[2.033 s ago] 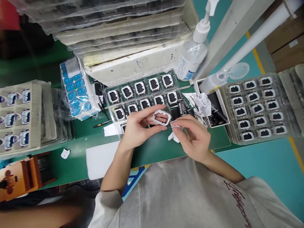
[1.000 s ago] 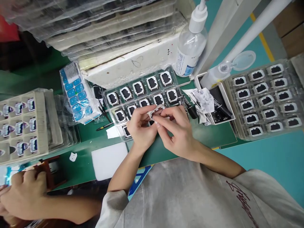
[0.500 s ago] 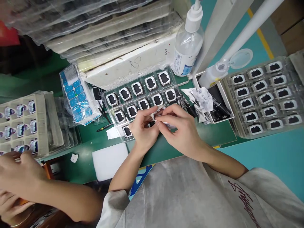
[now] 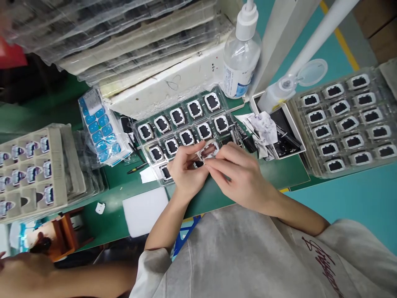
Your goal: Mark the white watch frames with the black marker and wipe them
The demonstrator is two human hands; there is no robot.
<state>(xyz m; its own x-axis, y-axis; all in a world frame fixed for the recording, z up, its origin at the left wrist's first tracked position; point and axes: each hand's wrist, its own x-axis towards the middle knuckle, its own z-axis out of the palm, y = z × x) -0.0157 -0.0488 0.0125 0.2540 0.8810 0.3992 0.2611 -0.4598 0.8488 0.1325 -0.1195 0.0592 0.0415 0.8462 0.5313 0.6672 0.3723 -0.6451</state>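
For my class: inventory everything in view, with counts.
Held frame: one, white, centre
Front tray: one, clear, beyond it
Right trays: stack, clear, far right
Framed parts: many, white-rimmed black, in front and right trays
Left trays: stack, beige topmost, far left
Back trays: several, greyish, top
Pump bottle: one, clear, beside back trays
Box: one, white, right of front tray
Lidded bottle: one, translucent, at box
Crumpled paper: count unclear, white, against box
Pack: one, blue, left of front tray
Flat sheet: one, white, left of centre
Post: one, grey, upper right
Table: one, green, underneath
Fixture: one, orange, lower left
Co-worker's arm: one, bare, lower left
Shirt: one, grey, bottom
Left hand: one, bare, holding frame
Right hand: one, bare, at frame
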